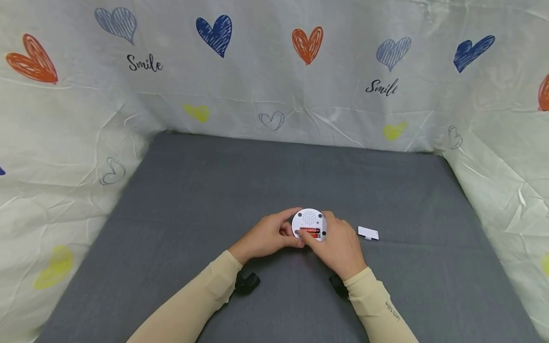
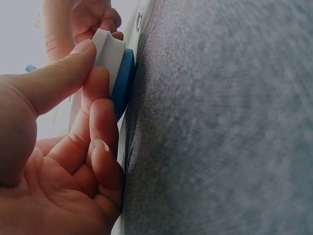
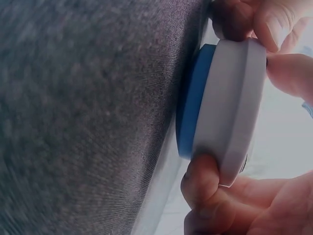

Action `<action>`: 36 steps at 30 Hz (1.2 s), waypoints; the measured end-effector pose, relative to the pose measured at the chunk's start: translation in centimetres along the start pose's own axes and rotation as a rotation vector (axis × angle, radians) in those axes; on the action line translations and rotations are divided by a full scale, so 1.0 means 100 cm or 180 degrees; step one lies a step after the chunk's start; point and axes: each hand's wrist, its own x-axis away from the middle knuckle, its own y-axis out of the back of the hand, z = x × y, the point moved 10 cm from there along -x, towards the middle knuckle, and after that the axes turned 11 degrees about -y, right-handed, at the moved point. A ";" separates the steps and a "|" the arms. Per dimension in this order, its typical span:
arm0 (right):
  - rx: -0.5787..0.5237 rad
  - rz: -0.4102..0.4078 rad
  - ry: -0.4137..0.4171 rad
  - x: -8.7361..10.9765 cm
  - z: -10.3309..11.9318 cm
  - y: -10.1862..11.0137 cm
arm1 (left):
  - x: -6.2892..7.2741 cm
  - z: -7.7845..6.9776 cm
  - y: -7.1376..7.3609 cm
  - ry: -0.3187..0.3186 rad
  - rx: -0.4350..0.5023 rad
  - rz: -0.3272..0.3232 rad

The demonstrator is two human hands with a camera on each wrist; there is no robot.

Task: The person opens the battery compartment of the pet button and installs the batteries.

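A round white device (image 1: 308,218) with speaker holes and small dark feet lies between both hands, its back facing up. Red batteries (image 1: 316,230) show in its open compartment. My left hand (image 1: 270,233) grips the left edge between thumb and fingers. From the right, my right hand (image 1: 340,243) holds the opposite edge, its thumb (image 1: 305,236) over the compartment's left end. In the right wrist view, a blue face (image 3: 194,103) shows on the device's underside, close to the cloth. The small white battery cover (image 1: 368,233) lies apart, right of my right hand.
Grey cloth (image 1: 257,181) covers the tabletop. White sheeting (image 1: 257,81) printed with hearts and "Smile" hangs behind it and at both sides. Black straps (image 1: 247,283) sit at both wrists, below beige sleeves (image 1: 193,295).
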 end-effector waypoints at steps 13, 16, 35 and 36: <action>-0.0046 0.0128 -0.0056 -0.001 -0.002 -0.002 | -0.001 0.003 -0.002 0.0038 0.0135 -0.0026; -0.0062 0.0137 -0.0072 -0.002 -0.002 -0.002 | -0.002 0.002 -0.002 0.0021 0.0116 -0.0032; -0.0077 0.0162 -0.0080 -0.008 -0.024 0.018 | -0.005 0.006 -0.004 0.0045 0.0085 0.0003; -0.0070 0.0151 -0.0051 -0.007 -0.028 0.022 | -0.005 0.007 -0.004 0.0049 0.0096 0.0007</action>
